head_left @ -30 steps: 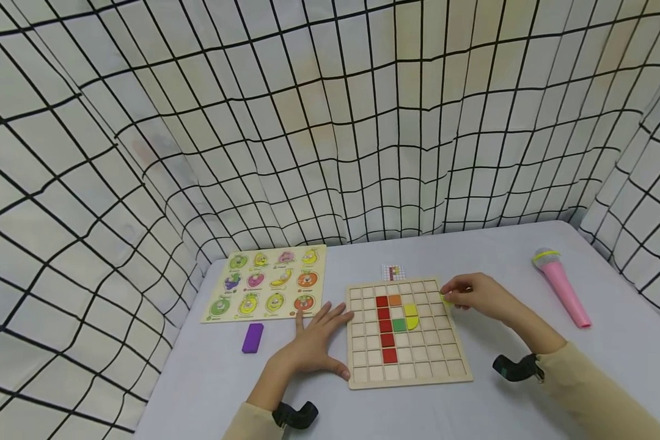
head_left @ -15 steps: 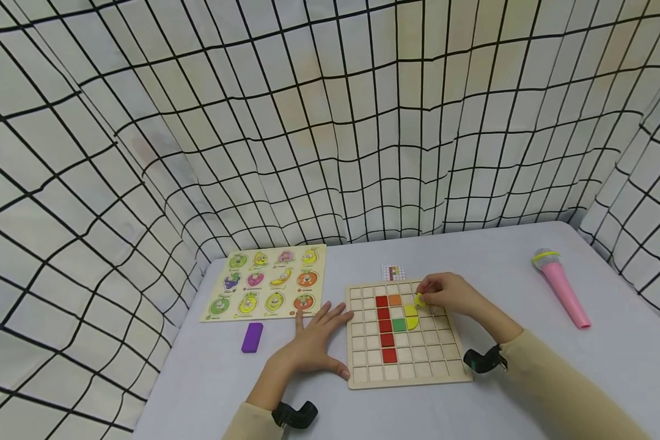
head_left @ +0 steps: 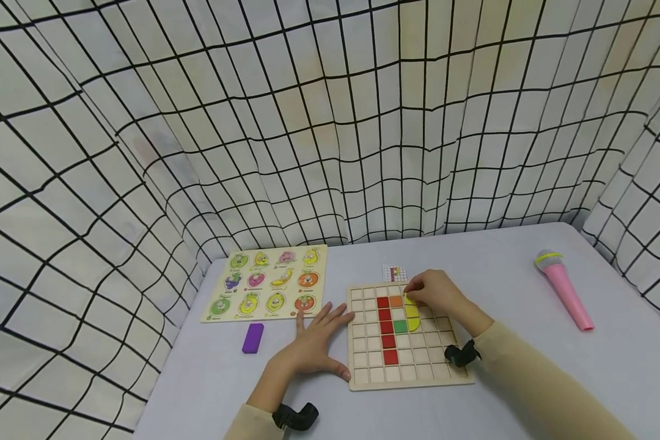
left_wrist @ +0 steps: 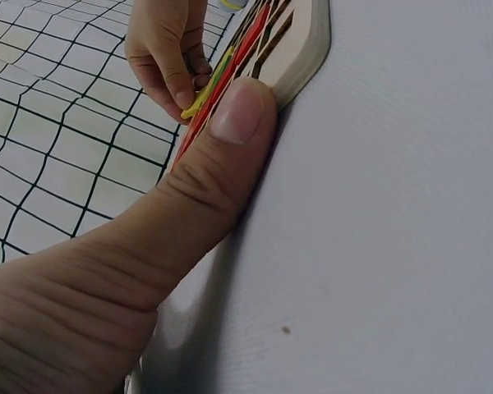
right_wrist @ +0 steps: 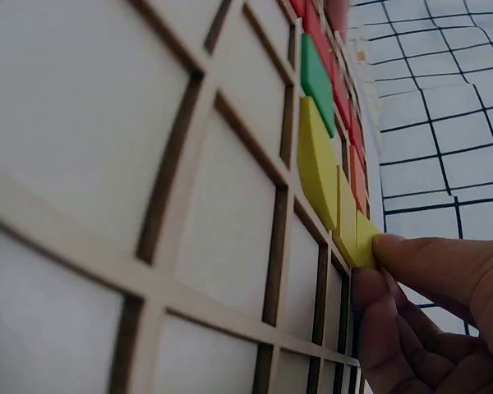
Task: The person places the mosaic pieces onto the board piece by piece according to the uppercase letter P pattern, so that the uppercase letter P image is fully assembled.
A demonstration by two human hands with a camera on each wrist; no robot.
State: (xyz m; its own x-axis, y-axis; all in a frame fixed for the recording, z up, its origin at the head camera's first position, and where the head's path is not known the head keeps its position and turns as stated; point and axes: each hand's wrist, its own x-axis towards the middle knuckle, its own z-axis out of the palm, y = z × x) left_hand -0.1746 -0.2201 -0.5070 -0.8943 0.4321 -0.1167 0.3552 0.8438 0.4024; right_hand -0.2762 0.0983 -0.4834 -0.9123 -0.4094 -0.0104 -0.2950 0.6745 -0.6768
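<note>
My right hand (head_left: 437, 293) pinches a yellow tile (right_wrist: 366, 240) between thumb and fingers, at the cell right of the orange tile (head_left: 396, 301) on the wooden grid board (head_left: 434, 370). Directly below it lie a square yellow tile (head_left: 412, 311) and a yellow tile with a rounded corner (head_left: 414, 324). A green tile (head_left: 400, 326) sits left of the rounded one. Several red tiles (head_left: 387, 327) form a column. With fingers spread, my left hand (head_left: 310, 348) rests at the board's left edge; its thumb (left_wrist: 240, 115) touches the edge in the left wrist view.
A small printed card (head_left: 394, 272) lies behind the board. To the left are a fruit picture board (head_left: 266, 284) and a purple block (head_left: 253, 338). A pink toy microphone (head_left: 565, 292) lies at the right. A black-lined curtain (head_left: 330, 153) encloses the table's back and sides.
My right hand has moved left from the board's right edge, bringing the yellow tile to the cell above the other yellow tiles. The left hand has stayed in place.
</note>
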